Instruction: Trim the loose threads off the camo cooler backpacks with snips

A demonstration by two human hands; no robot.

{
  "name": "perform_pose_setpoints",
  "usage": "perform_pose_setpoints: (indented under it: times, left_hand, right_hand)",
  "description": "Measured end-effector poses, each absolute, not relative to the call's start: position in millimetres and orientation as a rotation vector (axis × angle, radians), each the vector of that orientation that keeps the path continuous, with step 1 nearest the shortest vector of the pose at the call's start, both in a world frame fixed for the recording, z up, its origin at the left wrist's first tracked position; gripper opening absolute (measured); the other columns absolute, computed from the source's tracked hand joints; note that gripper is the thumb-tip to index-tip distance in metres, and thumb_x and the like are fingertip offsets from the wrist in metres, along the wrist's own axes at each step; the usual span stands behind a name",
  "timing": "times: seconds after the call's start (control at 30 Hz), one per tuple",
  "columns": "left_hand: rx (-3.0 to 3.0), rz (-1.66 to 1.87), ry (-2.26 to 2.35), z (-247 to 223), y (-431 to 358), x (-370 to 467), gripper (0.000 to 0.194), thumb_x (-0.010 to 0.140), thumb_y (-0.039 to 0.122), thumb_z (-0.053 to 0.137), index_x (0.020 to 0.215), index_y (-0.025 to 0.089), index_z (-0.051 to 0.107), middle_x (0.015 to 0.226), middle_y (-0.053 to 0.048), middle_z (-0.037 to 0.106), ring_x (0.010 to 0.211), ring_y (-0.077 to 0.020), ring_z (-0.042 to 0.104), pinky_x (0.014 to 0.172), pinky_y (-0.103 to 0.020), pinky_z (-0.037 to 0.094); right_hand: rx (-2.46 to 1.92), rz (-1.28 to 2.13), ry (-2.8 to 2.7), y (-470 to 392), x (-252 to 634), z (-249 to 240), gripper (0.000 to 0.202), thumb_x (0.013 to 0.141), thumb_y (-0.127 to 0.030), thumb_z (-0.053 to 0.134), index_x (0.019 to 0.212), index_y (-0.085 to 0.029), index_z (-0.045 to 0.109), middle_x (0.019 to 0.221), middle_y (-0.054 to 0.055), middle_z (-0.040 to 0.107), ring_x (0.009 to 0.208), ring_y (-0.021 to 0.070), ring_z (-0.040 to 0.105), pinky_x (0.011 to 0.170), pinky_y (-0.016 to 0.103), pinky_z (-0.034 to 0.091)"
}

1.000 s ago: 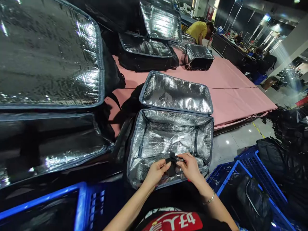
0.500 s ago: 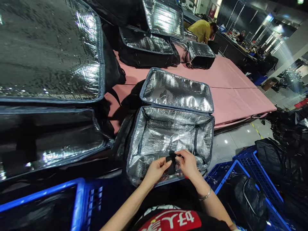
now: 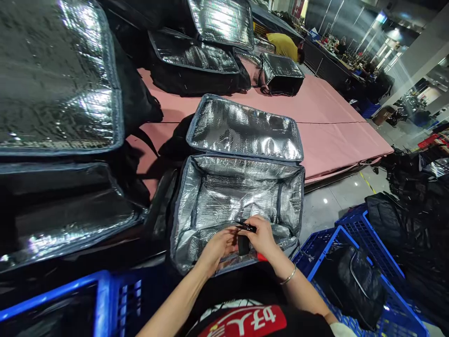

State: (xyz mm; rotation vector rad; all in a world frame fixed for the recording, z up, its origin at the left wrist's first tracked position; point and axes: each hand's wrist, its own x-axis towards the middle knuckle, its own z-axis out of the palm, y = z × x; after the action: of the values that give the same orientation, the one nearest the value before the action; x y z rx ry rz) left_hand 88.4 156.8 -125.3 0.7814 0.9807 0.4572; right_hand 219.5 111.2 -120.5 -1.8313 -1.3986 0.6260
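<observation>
An open insulated bag with a silver foil lining stands in front of me, its lid folded back. At its near edge a short black strap hangs over the lining. My left hand has its fingers curled at the strap's left side and appears to pinch it; the fingertips are partly hidden. In my right hand is a small black pair of thread snips, the narrow tips pointing left just above the strap. A bit of red shows below that hand.
Larger foil-lined bags stand open at left, and more lie at the back of the pink table. Blue crates flank me; one at right holds a black bag. A person in yellow bends over at the far end.
My right hand has turned, and the snips now show above the strap. My left hand's fingers have curled and shifted at the strap. The camera view has turned slightly right.
</observation>
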Motion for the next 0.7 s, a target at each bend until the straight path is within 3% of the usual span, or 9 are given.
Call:
perform_pose_setpoints:
  times: [0.07, 0.17, 0.27, 0.4, 0.47, 0.57, 0.63, 0.7]
  left_hand:
    - [0.731, 0.453, 0.986, -121.5, 159.4, 92.6, 0.026, 0.05, 0.027, 0.069, 0.072, 0.014, 0.061, 0.065, -0.003, 0.064, 0.056, -0.0152, 0.058, 0.052, -0.026, 0.046]
    - [0.668, 0.49, 1.014, -121.1, 162.9, 96.2, 0.036, 0.048, 0.024, 0.074, 0.08, 0.014, 0.06, 0.065, -0.002, 0.064, 0.053, -0.0141, 0.058, 0.049, -0.024, 0.046]
    - [0.6, 0.581, 1.049, -123.2, 165.4, 95.4, 0.042, 0.055, 0.026, 0.073, 0.093, 0.017, 0.057, 0.067, 0.0, 0.066, 0.051, -0.0104, 0.057, 0.049, -0.021, 0.045]
    - [0.531, 0.582, 0.978, -120.7, 163.8, 93.5, 0.034, 0.058, 0.022, 0.07, 0.089, 0.013, 0.061, 0.075, -0.007, 0.069, 0.057, -0.013, 0.06, 0.054, -0.024, 0.05]
    - [0.51, 0.58, 0.928, -117.7, 161.0, 93.4, 0.037, 0.055, 0.015, 0.071, 0.091, 0.01, 0.064, 0.084, -0.011, 0.07, 0.07, -0.0169, 0.064, 0.063, -0.025, 0.052]
    - [0.495, 0.615, 0.867, -115.6, 156.8, 93.2, 0.044, 0.055, 0.014, 0.073, 0.098, 0.012, 0.063, 0.099, -0.011, 0.068, 0.085, -0.0173, 0.064, 0.072, -0.024, 0.052]
    - [0.506, 0.612, 0.894, -117.5, 155.3, 93.1, 0.033, 0.059, 0.02, 0.074, 0.089, 0.011, 0.064, 0.092, -0.011, 0.069, 0.077, -0.0149, 0.065, 0.068, -0.023, 0.052]
    - [0.527, 0.595, 0.945, -121.6, 155.5, 93.4, 0.026, 0.06, 0.027, 0.075, 0.074, 0.011, 0.061, 0.072, -0.008, 0.068, 0.058, -0.0107, 0.061, 0.054, -0.02, 0.05]
  right_hand:
    - [-1.796, 0.607, -1.414, 107.2, 219.7, -115.7, 0.006, 0.075, -0.017, 0.062, 0.08, -0.02, 0.065, 0.079, 0.002, 0.061, 0.075, 0.015, 0.057, 0.069, 0.025, 0.046]
    - [-1.686, 0.613, -1.536, 92.3, 220.4, -99.0, 0.024, 0.073, -0.006, 0.05, 0.086, -0.02, 0.065, 0.087, 0.003, 0.061, 0.082, 0.0148, 0.058, 0.074, 0.025, 0.047]
    - [-1.52, 0.749, -1.758, 71.8, 221.6, -76.5, 0.036, 0.069, -0.003, 0.044, 0.09, -0.023, 0.065, 0.094, 0.001, 0.061, 0.088, 0.0132, 0.058, 0.077, 0.023, 0.046]
    - [-1.519, 0.885, -1.689, 61.1, 224.5, -61.7, 0.015, 0.075, -0.018, 0.056, 0.085, -0.023, 0.066, 0.083, 0.0, 0.062, 0.077, 0.0139, 0.059, 0.072, 0.024, 0.047]
    - [-1.6, 0.812, -1.464, 65.8, 227.0, -64.9, 0.019, 0.075, -0.026, 0.061, 0.093, -0.021, 0.064, 0.083, 0.001, 0.063, 0.078, 0.0155, 0.059, 0.072, 0.026, 0.047]
    - [-1.755, 0.633, -1.16, 77.4, 231.5, -76.9, 0.028, 0.083, -0.03, 0.052, 0.109, -0.019, 0.055, 0.093, 0.004, 0.062, 0.084, 0.0171, 0.058, 0.077, 0.029, 0.046]
    - [-1.807, 0.548, -1.116, 83.8, 234.0, -85.6, 0.026, 0.086, -0.028, 0.045, 0.109, -0.017, 0.052, 0.098, 0.007, 0.061, 0.089, 0.018, 0.057, 0.08, 0.03, 0.045]
    - [-1.819, 0.499, -1.18, 87.2, 235.5, -93.4, 0.024, 0.086, -0.025, 0.045, 0.107, -0.016, 0.052, 0.099, 0.008, 0.06, 0.091, 0.019, 0.056, 0.083, 0.031, 0.044]
